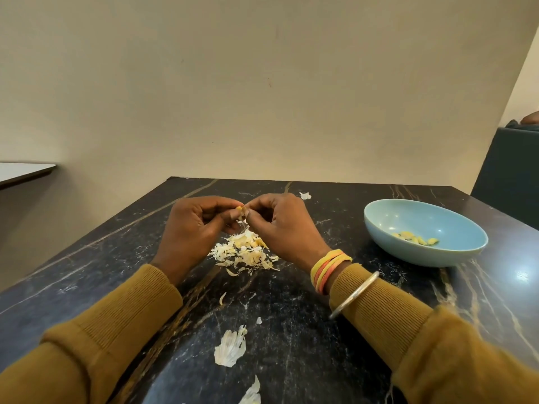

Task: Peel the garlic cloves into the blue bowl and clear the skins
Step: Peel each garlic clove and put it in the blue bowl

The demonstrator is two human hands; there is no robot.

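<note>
**Midway: some cloves in the bowl, skins not yet cleared**

You hold one garlic clove [239, 212] above the middle of the surface [291, 330], over the skin pile [245, 252]. Your left grip [192, 225] and right grip [283, 228] both pinch it, fingers curled, fingertips meeting on the clove from either side. A strip of skin hangs from it toward the pile, so this clove looks only partly peeled.

A small heap of peeled cloves [415, 239] lies in the blue bowl [423, 252], which stands near the right edge, well apart from your grips. A few yellowish bits sit in the pile; I cannot tell whether they are unpeeled cloves or scraps.

The clearing is all still to do: besides the pile, loose skins [230, 348] lie toward the near edge, and one flake [305, 195] lies near the far edge.

Only the clove's yellow tip shows between your fingertips. Its long axis seems to run roughly across, from one grip to the other, along the near edge; which end is the root end is hidden.
</note>
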